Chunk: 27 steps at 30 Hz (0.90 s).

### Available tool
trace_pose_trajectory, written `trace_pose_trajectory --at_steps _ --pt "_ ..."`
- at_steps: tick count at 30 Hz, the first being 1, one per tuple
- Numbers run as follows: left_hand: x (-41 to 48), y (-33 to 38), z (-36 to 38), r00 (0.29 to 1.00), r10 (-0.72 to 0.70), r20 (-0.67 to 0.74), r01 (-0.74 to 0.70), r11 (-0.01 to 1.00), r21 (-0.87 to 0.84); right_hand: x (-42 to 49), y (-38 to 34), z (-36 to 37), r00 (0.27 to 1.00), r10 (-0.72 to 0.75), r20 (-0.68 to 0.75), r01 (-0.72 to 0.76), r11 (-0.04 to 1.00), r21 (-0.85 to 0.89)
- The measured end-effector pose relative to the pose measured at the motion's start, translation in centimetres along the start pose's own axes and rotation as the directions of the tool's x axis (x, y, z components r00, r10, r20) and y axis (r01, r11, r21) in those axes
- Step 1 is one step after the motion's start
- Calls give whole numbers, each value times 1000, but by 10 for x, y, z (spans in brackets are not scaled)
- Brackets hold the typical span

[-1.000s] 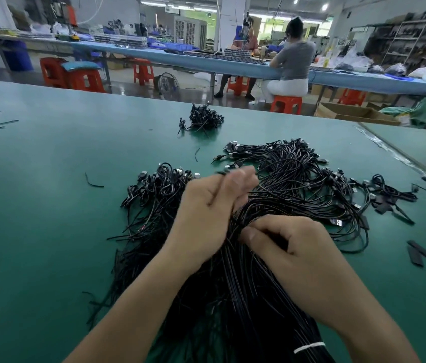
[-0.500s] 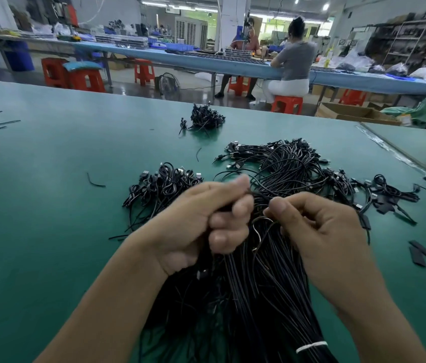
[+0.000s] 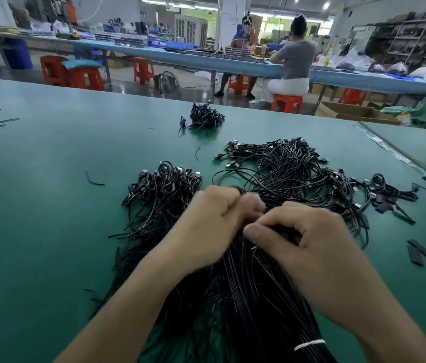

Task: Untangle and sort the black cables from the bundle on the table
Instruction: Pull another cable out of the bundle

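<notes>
Nearest: I see the cable bundle (image 3: 245, 297) lying on the green table (image 3: 36, 244).
Left: my left hand (image 3: 206, 226) pinches its strands.
Right: my right hand (image 3: 311, 244) curls round strands, just beside the left.
Beyond: a tangled pile (image 3: 290, 166).

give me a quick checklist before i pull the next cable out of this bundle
1. Left hand grips the bundle: ok, fingers curled round strands.
2. Right hand pinches strands beside it: ok.
3. One single cable isolated: cannot tell, blurred and covered by fingers.
4. Bundle free to give up a cable: not ok, a white tie binds its near end.
5. No snag from the right pile: not ok, its loops lie against the bundle behind the hands.
6. Room to lay the cable by the left pile: ok, green table shows beside it.
</notes>
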State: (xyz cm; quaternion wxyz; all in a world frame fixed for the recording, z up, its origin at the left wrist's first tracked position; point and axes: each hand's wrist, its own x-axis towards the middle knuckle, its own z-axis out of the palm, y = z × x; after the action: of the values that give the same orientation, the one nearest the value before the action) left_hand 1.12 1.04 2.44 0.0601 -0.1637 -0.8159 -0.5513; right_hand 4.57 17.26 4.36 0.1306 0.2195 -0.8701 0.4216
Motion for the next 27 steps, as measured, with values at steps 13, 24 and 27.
trace_pose_trajectory --at_steps 13,24,27 --pt "-10 25 -10 886 -66 458 355 732 -582 4 3 -4 998 62 -21 -37 802 596" --pt "-10 19 -11 892 -103 440 390 669 -633 1 6 -5 992 74 103 -113 888 445" --pt "-10 19 -12 883 -101 459 410 642 -648 1 4 -5 992 56 115 -99 906 411"
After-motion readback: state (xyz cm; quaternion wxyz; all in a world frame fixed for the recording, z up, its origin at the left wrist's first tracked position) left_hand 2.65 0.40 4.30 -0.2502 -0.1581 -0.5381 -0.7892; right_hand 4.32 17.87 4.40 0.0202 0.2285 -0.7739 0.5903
